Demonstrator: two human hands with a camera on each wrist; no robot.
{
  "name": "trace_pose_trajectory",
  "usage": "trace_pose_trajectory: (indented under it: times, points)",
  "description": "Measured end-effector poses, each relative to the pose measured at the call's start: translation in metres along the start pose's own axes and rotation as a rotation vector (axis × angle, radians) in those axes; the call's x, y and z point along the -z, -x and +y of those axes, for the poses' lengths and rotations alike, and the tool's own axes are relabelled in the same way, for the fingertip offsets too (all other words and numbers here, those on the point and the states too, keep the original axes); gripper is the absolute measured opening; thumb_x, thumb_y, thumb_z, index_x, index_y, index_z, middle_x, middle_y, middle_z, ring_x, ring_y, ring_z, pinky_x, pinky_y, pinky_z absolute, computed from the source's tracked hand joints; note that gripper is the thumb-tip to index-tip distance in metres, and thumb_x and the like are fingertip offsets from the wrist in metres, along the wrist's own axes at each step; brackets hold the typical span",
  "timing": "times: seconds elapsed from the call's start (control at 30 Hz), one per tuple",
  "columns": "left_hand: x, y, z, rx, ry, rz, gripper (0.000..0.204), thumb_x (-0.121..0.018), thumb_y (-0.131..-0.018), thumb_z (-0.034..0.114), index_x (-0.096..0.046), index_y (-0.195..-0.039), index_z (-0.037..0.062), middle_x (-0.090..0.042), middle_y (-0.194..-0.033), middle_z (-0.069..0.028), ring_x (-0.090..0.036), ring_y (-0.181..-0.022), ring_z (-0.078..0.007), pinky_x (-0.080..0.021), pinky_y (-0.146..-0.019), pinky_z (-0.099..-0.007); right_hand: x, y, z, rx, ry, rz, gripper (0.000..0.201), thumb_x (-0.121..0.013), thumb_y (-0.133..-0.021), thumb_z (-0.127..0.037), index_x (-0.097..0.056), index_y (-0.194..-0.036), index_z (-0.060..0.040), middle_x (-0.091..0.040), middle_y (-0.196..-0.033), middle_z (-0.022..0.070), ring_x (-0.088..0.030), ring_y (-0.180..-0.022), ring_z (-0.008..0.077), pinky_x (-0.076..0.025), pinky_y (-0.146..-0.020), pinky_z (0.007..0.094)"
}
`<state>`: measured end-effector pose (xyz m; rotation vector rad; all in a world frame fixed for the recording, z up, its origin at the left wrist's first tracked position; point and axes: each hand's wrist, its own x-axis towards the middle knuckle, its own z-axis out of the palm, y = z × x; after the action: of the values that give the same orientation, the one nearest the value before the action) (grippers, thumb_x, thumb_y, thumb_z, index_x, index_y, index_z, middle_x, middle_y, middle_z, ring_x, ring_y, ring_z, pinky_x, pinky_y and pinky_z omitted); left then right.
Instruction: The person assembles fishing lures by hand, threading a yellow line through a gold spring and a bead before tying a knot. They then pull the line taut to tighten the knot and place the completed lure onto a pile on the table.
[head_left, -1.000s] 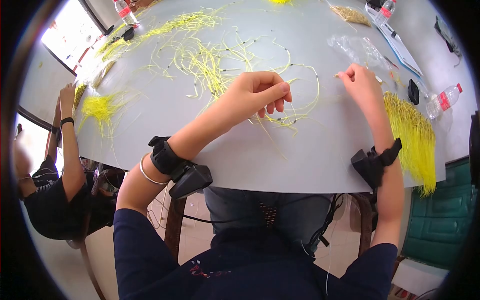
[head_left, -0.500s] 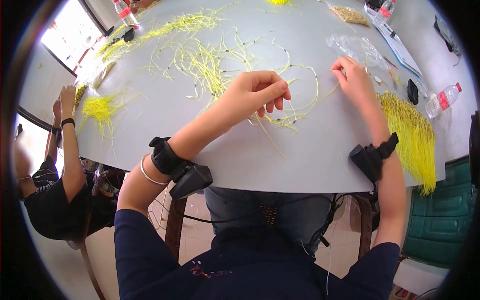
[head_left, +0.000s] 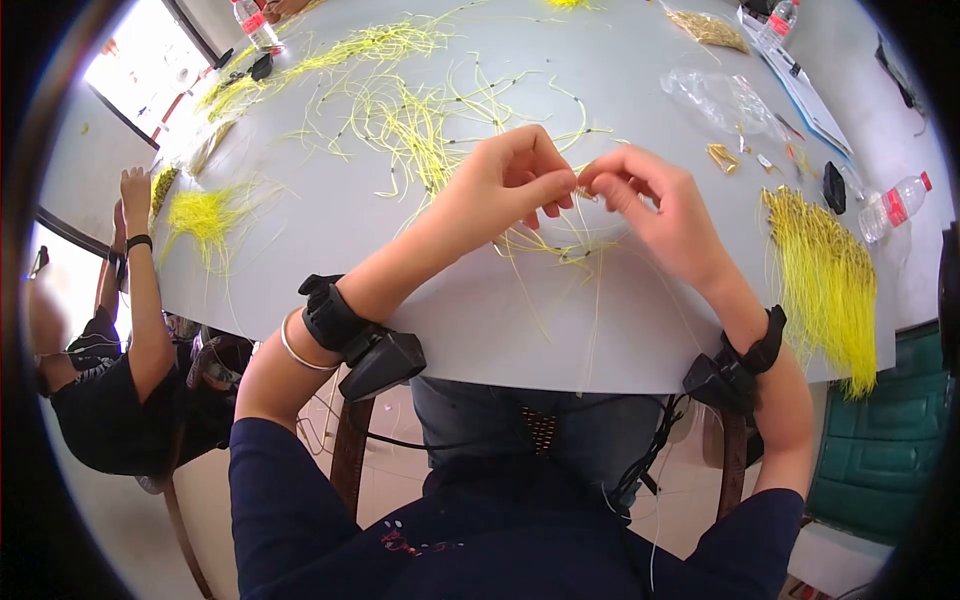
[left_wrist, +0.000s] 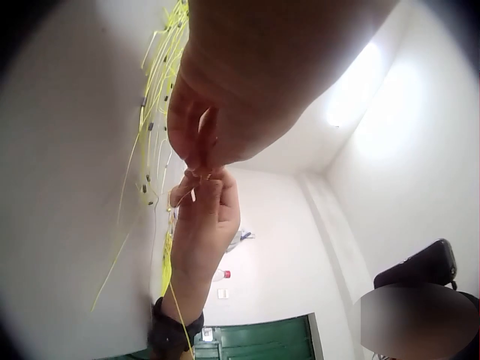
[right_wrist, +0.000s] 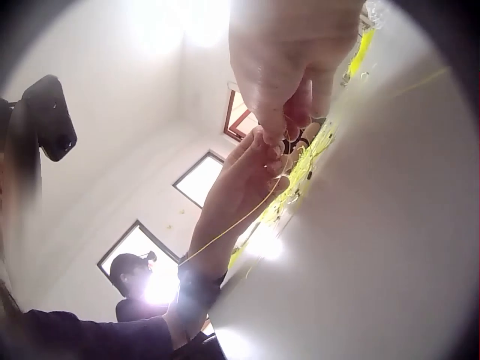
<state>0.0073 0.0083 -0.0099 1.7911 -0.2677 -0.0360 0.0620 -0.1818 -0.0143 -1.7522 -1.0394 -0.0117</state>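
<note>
My left hand [head_left: 505, 190] and right hand [head_left: 670, 215] meet fingertip to fingertip above the table. Between thumb and forefinger, the right hand pinches a small gold-coloured piece [head_left: 587, 194], mostly hidden by the fingers. The left thumb and forefinger pinch together on a thin yellow line, whose exact hold is hidden. In the right wrist view, a yellow line [right_wrist: 232, 226] trails from the joined fingertips past the left hand [right_wrist: 238, 191]. The left wrist view shows the right hand [left_wrist: 206, 225] beneath the left hand [left_wrist: 206, 124], fingertips touching.
Tangled yellow lines with dark beads [head_left: 415, 135] lie beyond the left hand. At the right are a yellow bundle [head_left: 825, 290], small gold pieces [head_left: 722, 158], a plastic bag [head_left: 725, 100] and a bottle [head_left: 895, 207]. Another person [head_left: 130, 370] sits at the left.
My right hand has moved left from beside the plastic bag to the left fingertips, bringing a small piece with a trailing line. The left hand has stayed nearly in place.
</note>
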Motion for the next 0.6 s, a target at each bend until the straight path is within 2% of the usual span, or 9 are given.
trace_pose_trajectory:
  times: [0.03, 0.1, 0.17, 0.23, 0.3, 0.4, 0.53, 0.6]
  points:
    - [0.000, 0.001, 0.004, 0.031, 0.020, 0.022, 0.016, -0.060, -0.086, 0.019, -0.053, -0.088, 0.0040, -0.061, -0.079, -0.0039, -0.058, -0.073, -0.0088, -0.047, -0.058, -0.0212, 0.001, 0.000, -0.001, 0.000, 0.000, 0.001, 0.009, -0.057, -0.085, -0.009, -0.062, -0.089, -0.0029, -0.062, -0.076, 0.0032, -0.055, -0.067, 0.0086, -0.043, -0.058, 0.0219]
    - [0.000, 0.002, 0.006, 0.063, 0.042, 0.040, 0.016, -0.058, -0.088, 0.021, -0.052, -0.090, 0.0056, -0.060, -0.080, -0.0023, -0.056, -0.075, -0.0071, -0.046, -0.061, -0.0198, 0.005, -0.001, -0.004, -0.111, -0.061, 0.081, 0.011, -0.052, -0.087, -0.007, -0.062, -0.088, -0.0032, -0.060, -0.075, 0.0030, -0.052, -0.067, 0.0079, -0.043, -0.060, 0.0209]
    - [-0.001, 0.002, 0.006, 0.091, 0.099, 0.150, 0.018, -0.055, -0.089, 0.022, -0.057, -0.096, 0.0057, -0.059, -0.081, -0.0002, -0.055, -0.076, -0.0062, -0.045, -0.065, -0.0193, 0.008, 0.000, 0.001, -0.093, -0.069, 0.065, 0.012, -0.050, -0.088, -0.005, -0.061, -0.092, -0.0035, -0.059, -0.073, 0.0024, -0.051, -0.065, 0.0076, -0.042, -0.060, 0.0206]
    - [0.000, 0.001, 0.005, 0.076, 0.100, 0.149, 0.020, -0.054, -0.090, 0.022, -0.058, -0.101, 0.0063, -0.058, -0.082, 0.0004, -0.054, -0.077, -0.0055, -0.045, -0.066, -0.0195, 0.007, 0.000, 0.000, -0.074, -0.080, 0.044, 0.015, -0.048, -0.088, -0.003, -0.060, -0.096, -0.0038, -0.058, -0.071, 0.0018, -0.049, -0.063, 0.0073, -0.042, -0.059, 0.0203]
    - [0.002, 0.001, 0.004, 0.060, 0.100, 0.144, 0.023, -0.053, -0.091, 0.023, -0.060, -0.106, 0.0070, -0.058, -0.083, 0.0010, -0.053, -0.078, -0.0049, -0.044, -0.068, -0.0197, 0.004, 0.001, -0.007, -0.104, -0.143, 0.004, 0.023, -0.045, -0.088, -0.001, -0.055, -0.108, -0.0056, -0.058, -0.068, 0.0018, -0.048, -0.061, 0.0064, -0.040, -0.058, 0.0198]
    - [0.003, 0.002, 0.004, 0.077, 0.105, 0.119, 0.027, -0.051, -0.091, 0.022, -0.060, -0.112, 0.0070, -0.057, -0.084, 0.0010, -0.052, -0.077, -0.0045, -0.045, -0.068, -0.0203, 0.003, 0.003, -0.013, -0.127, -0.180, 0.007, 0.026, -0.045, -0.088, -0.001, -0.050, -0.113, -0.0055, -0.058, -0.067, 0.0018, -0.047, -0.059, 0.0059, -0.038, -0.056, 0.0201]
    - [-0.001, 0.001, 0.006, 0.130, 0.163, 0.188, 0.028, -0.048, -0.093, 0.025, -0.060, -0.108, 0.0057, -0.056, -0.082, 0.0015, -0.052, -0.076, -0.0046, -0.044, -0.068, -0.0201, 0.004, 0.004, -0.008, -0.184, -0.213, 0.024, 0.017, -0.048, -0.087, -0.002, -0.050, -0.103, -0.0028, -0.059, -0.068, 0.0027, -0.049, -0.060, 0.0062, -0.037, -0.056, 0.0202]
    - [-0.001, 0.001, 0.007, 0.151, 0.186, 0.205, 0.029, -0.046, -0.094, 0.026, -0.060, -0.107, 0.0054, -0.056, -0.082, 0.0016, -0.051, -0.076, -0.0047, -0.044, -0.069, -0.0200, 0.005, 0.004, -0.007, -0.185, -0.180, -0.056, 0.008, -0.050, -0.086, -0.002, -0.048, -0.094, -0.0014, -0.060, -0.068, 0.0037, -0.052, -0.062, 0.0073, -0.038, -0.056, 0.0207]
